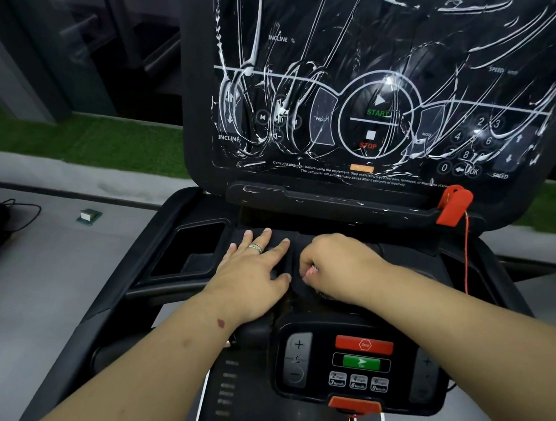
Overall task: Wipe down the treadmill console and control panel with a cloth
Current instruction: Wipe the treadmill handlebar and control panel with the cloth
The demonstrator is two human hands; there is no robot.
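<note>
Pressing flat on the dark cloth [292, 258] with the left hand [257, 270], bunching it in the right hand [335, 262]; streaked console [376, 84] lying at twelve o'clock.

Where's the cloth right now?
Head view, centre: the black cloth lies on the tray below the console, under the left hand and right hand.

The console panel [376, 84] is cut off at the 12 and 3 o'clock edges, and the hands [257, 267] cover most of the dark cloth [296, 284].
</note>
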